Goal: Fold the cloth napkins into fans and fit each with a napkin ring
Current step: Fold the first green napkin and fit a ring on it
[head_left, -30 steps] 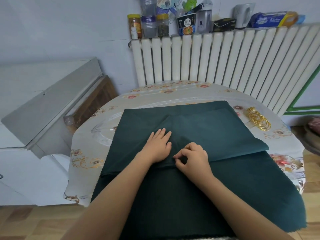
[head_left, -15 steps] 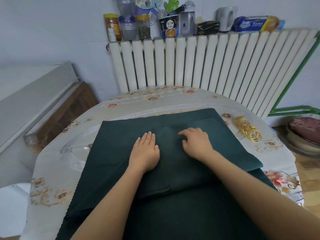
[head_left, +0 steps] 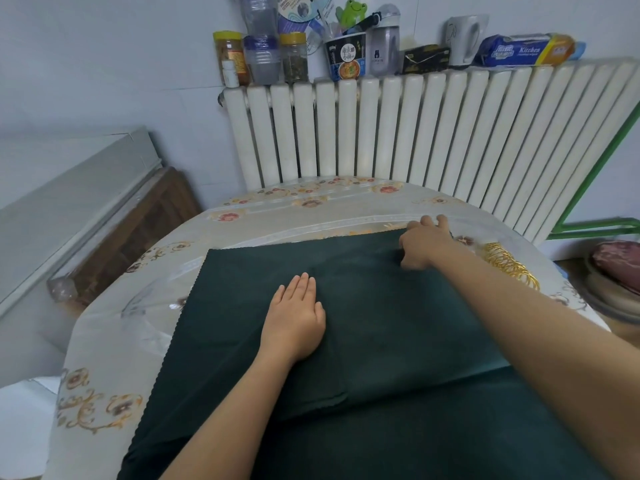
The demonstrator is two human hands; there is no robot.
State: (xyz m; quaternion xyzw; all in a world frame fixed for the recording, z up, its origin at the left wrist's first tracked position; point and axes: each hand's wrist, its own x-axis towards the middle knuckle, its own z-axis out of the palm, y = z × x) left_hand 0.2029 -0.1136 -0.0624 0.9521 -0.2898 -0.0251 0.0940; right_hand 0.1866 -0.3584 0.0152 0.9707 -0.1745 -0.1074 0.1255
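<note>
Napkin, dark green cloth, lies spread on the round table, on top of more green fabric that hangs off the near edge. Left hand flat on it, fingers straight and together, palm pressing down around the middle. Right hand is out at the far right corner of the cloth, fingers curled at the edge; it looks like a pinch on the corner, but the thumb side is hidden, so the grip is only likely. Napkin rings, a gold pile, sit just beside the right forearm, near the table's right edge.

Judging by layout: still early, squaring up or starting a fold, no pleats visible yet.

Risks: pulling the corner with only one palm as anchor could drag the whole layer and skew the edges, so pleats would come out uneven. Slippery plastic table cover makes sliding likelier. Forearm sweeping back could knock the rings off the table.
</note>
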